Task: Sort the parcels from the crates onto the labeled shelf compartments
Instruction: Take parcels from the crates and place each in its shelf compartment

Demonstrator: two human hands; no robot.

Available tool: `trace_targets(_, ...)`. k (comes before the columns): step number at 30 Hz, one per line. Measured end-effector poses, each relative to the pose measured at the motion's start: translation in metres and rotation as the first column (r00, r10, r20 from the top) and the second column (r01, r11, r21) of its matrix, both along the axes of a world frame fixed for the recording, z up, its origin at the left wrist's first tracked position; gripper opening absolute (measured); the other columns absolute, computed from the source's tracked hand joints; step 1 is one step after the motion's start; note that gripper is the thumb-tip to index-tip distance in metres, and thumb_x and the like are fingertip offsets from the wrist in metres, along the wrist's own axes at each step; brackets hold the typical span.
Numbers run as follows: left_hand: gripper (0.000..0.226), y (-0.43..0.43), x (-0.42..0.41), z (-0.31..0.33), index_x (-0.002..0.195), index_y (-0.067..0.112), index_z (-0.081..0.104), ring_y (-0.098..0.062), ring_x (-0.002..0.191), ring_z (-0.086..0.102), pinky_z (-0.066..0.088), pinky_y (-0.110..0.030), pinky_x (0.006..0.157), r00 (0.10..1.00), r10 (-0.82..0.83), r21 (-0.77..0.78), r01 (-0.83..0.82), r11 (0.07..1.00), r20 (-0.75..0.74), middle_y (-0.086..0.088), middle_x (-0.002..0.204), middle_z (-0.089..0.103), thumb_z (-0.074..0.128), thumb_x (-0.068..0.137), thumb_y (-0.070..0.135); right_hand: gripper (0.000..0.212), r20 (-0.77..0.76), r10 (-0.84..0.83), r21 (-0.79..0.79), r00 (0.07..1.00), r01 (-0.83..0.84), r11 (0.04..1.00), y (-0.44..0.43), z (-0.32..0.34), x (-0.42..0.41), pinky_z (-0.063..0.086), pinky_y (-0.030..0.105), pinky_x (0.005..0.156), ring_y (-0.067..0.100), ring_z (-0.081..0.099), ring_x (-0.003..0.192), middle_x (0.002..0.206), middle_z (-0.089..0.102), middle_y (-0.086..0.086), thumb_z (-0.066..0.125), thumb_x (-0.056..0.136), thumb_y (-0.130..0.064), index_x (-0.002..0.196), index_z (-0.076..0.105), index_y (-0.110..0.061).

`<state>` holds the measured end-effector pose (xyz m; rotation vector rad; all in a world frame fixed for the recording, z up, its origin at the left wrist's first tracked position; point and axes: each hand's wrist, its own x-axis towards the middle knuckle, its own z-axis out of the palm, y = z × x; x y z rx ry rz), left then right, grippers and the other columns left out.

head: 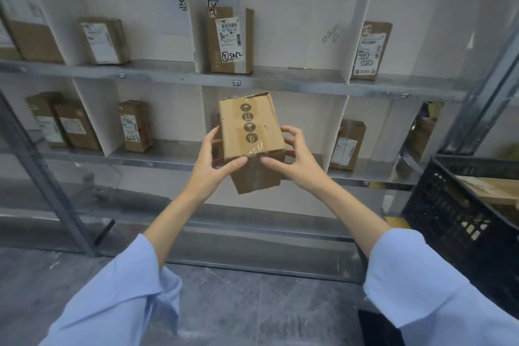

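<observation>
A brown cardboard parcel [250, 132] with a row of round handling symbols on its upper face is held up in front of the shelf [196, 78]. My left hand [213, 160] grips its left side, thumb on the near edge. My right hand [292, 157] grips its right side, fingers curled over the top edge. The parcel is tilted and hangs before the middle compartment of the lower row, just under the label "1-3" [236, 83]. Its address label is hidden.
Labeled parcels stand in the compartments: one above centre [231, 39], others at upper right [372, 49], lower right [348, 144] and several at left [134, 125]. A black plastic crate [449, 205] holding a flat box sits at the right. Grey floor lies below.
</observation>
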<state>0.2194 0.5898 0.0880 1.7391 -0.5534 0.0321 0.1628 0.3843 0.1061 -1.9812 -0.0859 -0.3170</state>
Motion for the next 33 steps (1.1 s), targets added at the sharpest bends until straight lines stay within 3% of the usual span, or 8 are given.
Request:
trace_targets(3, 0.099, 0.004, -0.001, 0.001, 0.149, 0.041, 0.024, -0.014, 0.132, 0.042, 0.041, -0.041, 0.108, 0.999, 0.026, -0.002, -0.026, 1.000, -0.042, 0.011, 0.143, 0.037, 0.068, 0.064, 0.068, 0.065, -0.041, 0.031, 0.064, 0.999, -0.028, 0.998, 0.006, 0.001, 0.001, 0.046, 0.021, 0.094, 0.006, 0.052, 0.119, 0.133, 0.046, -0.013, 0.063, 0.087, -0.047, 0.137, 0.029, -0.025)
trace_targets(6, 0.083, 0.009, -0.003, 0.003, 0.143, 0.042, 0.030, -0.009, 0.130, 0.045, 0.042, -0.041, 0.109, 1.000, 0.018, -0.025, -0.018, 1.000, -0.020, 0.019, 0.136, 0.043, 0.073, 0.072, 0.052, 0.059, -0.059, 0.043, 0.070, 0.997, -0.039, 0.997, 0.005, -0.003, 0.004, 0.047, 0.025, 0.095, 0.007, 0.053, 0.120, 0.128, 0.047, -0.018, 0.064, 0.091, -0.042, 0.136, 0.030, -0.025)
trace_targets(11, 0.089, 0.016, -0.006, 0.003, 0.147, 0.031, 0.026, -0.008, 0.124, 0.043, 0.044, -0.030, 0.101, 0.995, 0.065, 0.046, -0.069, 0.997, 0.074, 0.013, 0.142, 0.033, 0.080, 0.079, 0.012, 0.095, -0.085, 0.094, -0.053, 0.992, -0.098, 0.994, 0.005, -0.013, 0.008, 0.037, 0.023, 0.101, 0.008, 0.043, 0.130, 0.145, 0.038, -0.009, 0.076, 0.086, -0.025, 0.154, 0.011, -0.028)
trace_targets(16, 0.095, 0.018, -0.006, -0.002, 0.153, 0.024, 0.019, -0.013, 0.125, 0.040, 0.041, -0.034, 0.103, 0.989, 0.147, 0.081, -0.149, 0.985, 0.032, 0.003, 0.146, 0.026, 0.079, 0.079, 0.012, 0.106, -0.040, 0.119, -0.159, 0.992, -0.124, 0.979, 0.010, -0.022, 0.020, 0.040, 0.040, 0.112, 0.011, 0.032, 0.140, 0.155, 0.025, -0.002, 0.079, 0.081, -0.013, 0.158, 0.007, -0.029)
trace_targets(21, 0.084, 0.013, -0.010, -0.003, 0.140, 0.028, 0.025, -0.012, 0.128, 0.037, 0.036, -0.036, 0.108, 0.985, 0.167, 0.036, -0.166, 0.986, -0.034, 0.002, 0.147, 0.032, 0.079, 0.079, 0.010, 0.101, 0.007, 0.152, -0.168, 0.988, -0.148, 0.974, 0.007, -0.026, 0.025, 0.040, 0.034, 0.110, 0.003, 0.034, 0.131, 0.151, 0.025, -0.007, 0.080, 0.080, -0.007, 0.155, 0.015, -0.029)
trace_targets(24, 0.086, 0.013, -0.010, -0.006, 0.141, 0.022, 0.023, -0.012, 0.129, 0.036, 0.033, -0.033, 0.111, 0.980, 0.186, 0.016, -0.186, 0.982, -0.070, -0.002, 0.147, 0.034, 0.080, 0.078, 0.010, 0.101, 0.047, 0.169, -0.198, 0.985, -0.156, 0.968, 0.004, -0.028, 0.027, 0.044, 0.042, 0.109, 0.009, 0.032, 0.138, 0.153, 0.021, -0.012, 0.078, 0.080, -0.003, 0.154, 0.016, -0.034)
trace_targets(28, 0.085, 0.018, -0.009, -0.011, 0.135, 0.026, 0.027, -0.017, 0.127, 0.045, 0.035, -0.047, 0.113, 0.973, 0.211, 0.036, -0.209, 0.977, -0.088, 0.005, 0.135, 0.045, 0.085, 0.073, 0.022, 0.102, 0.136, 0.166, -0.286, 0.977, -0.122, 0.951, 0.002, -0.027, 0.031, 0.049, 0.051, 0.102, 0.018, 0.031, 0.141, 0.152, 0.021, -0.014, 0.074, 0.079, 0.002, 0.151, 0.018, -0.044)
trace_targets(33, 0.091, 0.017, -0.012, -0.013, 0.132, 0.033, 0.027, -0.019, 0.128, 0.046, 0.037, -0.045, 0.110, 0.965, 0.243, 0.020, -0.243, 0.970, -0.099, 0.013, 0.132, 0.046, 0.083, 0.061, 0.040, 0.101, 0.143, 0.179, -0.292, 0.974, -0.131, 0.947, 0.005, -0.026, 0.030, 0.046, 0.049, 0.105, 0.017, 0.030, 0.141, 0.152, 0.021, -0.014, 0.073, 0.080, 0.002, 0.150, 0.018, -0.045)
